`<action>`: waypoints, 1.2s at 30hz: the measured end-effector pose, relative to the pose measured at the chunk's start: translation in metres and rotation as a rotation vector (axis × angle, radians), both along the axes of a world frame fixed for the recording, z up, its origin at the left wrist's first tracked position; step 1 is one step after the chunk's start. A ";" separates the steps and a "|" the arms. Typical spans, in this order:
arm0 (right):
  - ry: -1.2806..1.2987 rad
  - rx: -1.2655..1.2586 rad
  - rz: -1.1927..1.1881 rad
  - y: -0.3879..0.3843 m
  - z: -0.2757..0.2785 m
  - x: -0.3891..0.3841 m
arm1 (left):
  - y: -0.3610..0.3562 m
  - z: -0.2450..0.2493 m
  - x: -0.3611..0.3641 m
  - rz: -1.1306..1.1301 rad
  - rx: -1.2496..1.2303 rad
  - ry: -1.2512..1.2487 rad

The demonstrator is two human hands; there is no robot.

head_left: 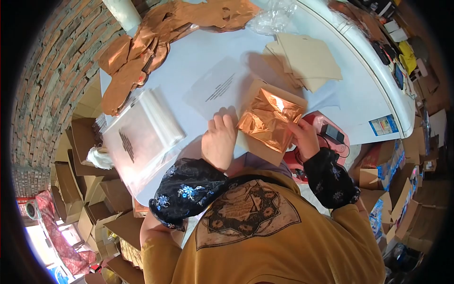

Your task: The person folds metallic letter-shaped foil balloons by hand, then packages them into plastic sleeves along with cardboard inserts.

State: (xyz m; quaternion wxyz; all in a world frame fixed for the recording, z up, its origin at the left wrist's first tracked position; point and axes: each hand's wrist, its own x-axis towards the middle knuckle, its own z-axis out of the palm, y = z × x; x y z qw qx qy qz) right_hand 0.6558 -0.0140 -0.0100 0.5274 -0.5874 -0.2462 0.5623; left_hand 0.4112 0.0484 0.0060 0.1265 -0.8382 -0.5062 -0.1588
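My right hand (305,137) pinches the right edge of a cardboard sheet (294,94) with crinkled copper-coloured foil (269,118) lying on it. The sheet is tilted over the table's near edge. Beside it, my left hand (220,139) has its fingers curled at the lower edge of a clear plastic bag (220,87) printed with dark lines, which lies flat on the table. What the left fingertips grip, if anything, is hidden. To the left sits a stack of clear plastic bags (142,132) with similar dark print.
On the white table (189,52), copper foil pieces (165,23) lie along the far left edge. Cardboard sheets (307,59) are piled at the back right, near crumpled clear plastic (274,16). A red stool-like object (338,130) carries a dark device. Open cardboard boxes crowd both sides.
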 end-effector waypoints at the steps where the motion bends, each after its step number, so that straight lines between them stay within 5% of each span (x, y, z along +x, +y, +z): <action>1: -0.005 -0.008 0.002 0.001 -0.004 0.002 | -0.001 0.004 0.000 -0.008 0.004 -0.006; 36: -0.007 -0.039 -0.048 0.005 -0.001 -0.011 | -0.015 0.006 0.001 -0.071 -0.096 -0.143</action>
